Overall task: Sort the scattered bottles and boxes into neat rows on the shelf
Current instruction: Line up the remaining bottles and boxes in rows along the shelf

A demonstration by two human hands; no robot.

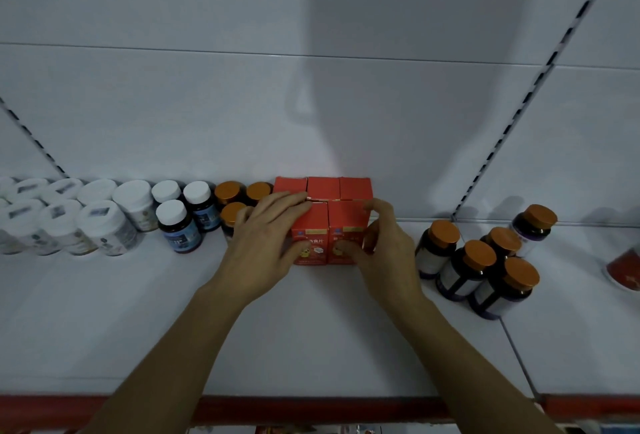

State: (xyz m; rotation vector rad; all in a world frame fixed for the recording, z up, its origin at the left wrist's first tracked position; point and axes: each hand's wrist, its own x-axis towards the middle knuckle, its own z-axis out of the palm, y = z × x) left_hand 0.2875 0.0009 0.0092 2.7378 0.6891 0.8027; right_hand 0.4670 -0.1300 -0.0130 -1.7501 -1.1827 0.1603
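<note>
Several red boxes stand in a block at the middle of the white shelf point(311, 329): three in the back row point(323, 187) and two in front. My left hand point(263, 243) lies with straight fingers over the top and left side of the left front box point(313, 225). My right hand point(384, 246) grips the right front box point(346, 222), thumb on its front face, fingers curled at its right top corner. Left of the boxes stand orange-capped bottles point(228, 192), then dark bottles with white caps point(171, 215).
White jars point(100, 222) fill the shelf's far left in rows. A loose cluster of dark bottles with orange caps point(479, 257) stands at the right. A red and white object point(623, 269) lies at the right edge. A red strip point(311, 407) runs along the shelf's front edge.
</note>
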